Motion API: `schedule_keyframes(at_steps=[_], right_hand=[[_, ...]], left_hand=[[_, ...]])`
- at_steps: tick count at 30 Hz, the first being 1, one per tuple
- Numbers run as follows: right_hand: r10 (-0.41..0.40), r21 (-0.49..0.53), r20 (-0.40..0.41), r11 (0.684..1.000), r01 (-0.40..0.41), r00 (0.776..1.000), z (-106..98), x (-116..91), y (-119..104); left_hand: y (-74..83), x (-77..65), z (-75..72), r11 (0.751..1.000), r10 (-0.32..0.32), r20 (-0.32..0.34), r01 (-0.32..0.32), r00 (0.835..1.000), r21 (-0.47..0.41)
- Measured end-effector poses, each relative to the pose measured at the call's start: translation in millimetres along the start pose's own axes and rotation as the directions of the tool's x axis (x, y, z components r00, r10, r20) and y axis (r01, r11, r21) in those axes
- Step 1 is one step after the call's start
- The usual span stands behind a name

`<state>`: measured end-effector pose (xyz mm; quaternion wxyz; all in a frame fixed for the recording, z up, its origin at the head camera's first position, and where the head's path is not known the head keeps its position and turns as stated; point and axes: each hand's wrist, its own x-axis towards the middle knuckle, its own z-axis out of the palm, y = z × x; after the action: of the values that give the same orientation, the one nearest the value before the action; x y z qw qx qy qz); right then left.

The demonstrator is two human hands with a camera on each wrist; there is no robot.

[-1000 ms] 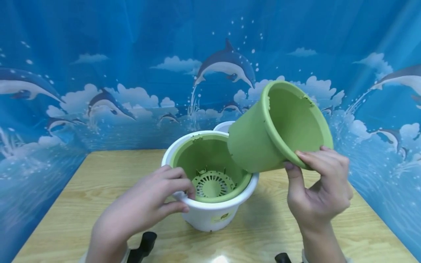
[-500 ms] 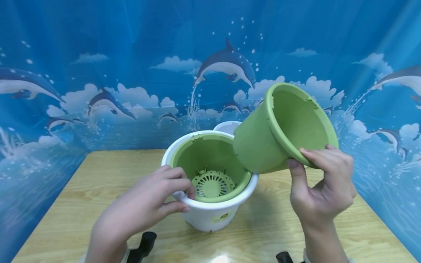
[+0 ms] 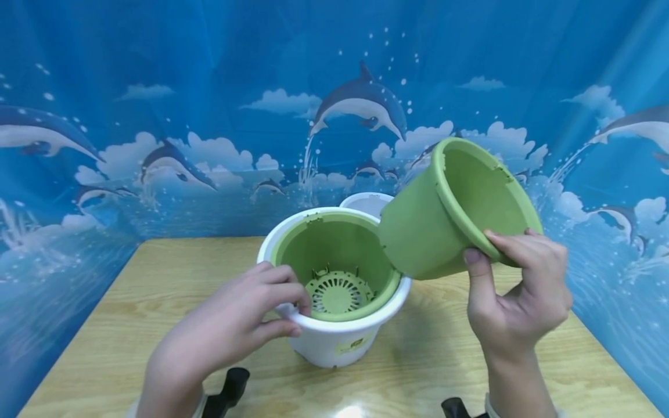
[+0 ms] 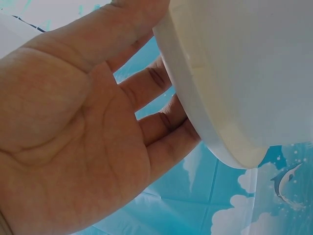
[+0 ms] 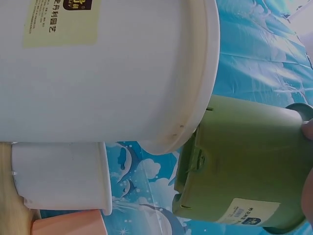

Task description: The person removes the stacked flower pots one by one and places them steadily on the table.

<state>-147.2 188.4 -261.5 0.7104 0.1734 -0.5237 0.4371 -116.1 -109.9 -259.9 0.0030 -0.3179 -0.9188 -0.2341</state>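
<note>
A white plastic flowerpot (image 3: 326, 345) stands on the table with a green flowerpot (image 3: 326, 238) nested inside it, its slotted bottom showing. My left hand (image 3: 256, 307) holds the white pot's near-left rim, fingers over the edge and thumb outside; the left wrist view shows the fingers (image 4: 154, 88) bent at that rim. To the right, my right hand (image 3: 517, 284) pinches the rim of a second green flowerpot (image 3: 418, 226) between thumb and fingers. This pot tilts, mouth up and rightward, its base overlapping the nested pot's right rim. A paper label (image 5: 249, 213) shows on its side.
Behind the nested pots stands another white pot (image 3: 368, 202), partly hidden. An orange pot (image 5: 71, 223) shows beside it in the right wrist view. The wooden table (image 3: 172, 278) meets a blue dolphin-print curtain (image 3: 209, 116) at the back and sides.
My right hand has moved right and slightly down with the tilted green flowerpot, uncovering more of the white pot behind. The left hand and the nested pots stay in place.
</note>
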Motion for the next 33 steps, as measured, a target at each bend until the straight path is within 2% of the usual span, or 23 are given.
schedule_keyframes(at_steps=[33], right_hand=[[0.052,-0.052,0.044,0.997,-0.050,0.998,-3,7,11]], left_hand=[[0.8,0.0,0.1,1.000,-0.017,0.002,0.017,1.000,-0.002]])
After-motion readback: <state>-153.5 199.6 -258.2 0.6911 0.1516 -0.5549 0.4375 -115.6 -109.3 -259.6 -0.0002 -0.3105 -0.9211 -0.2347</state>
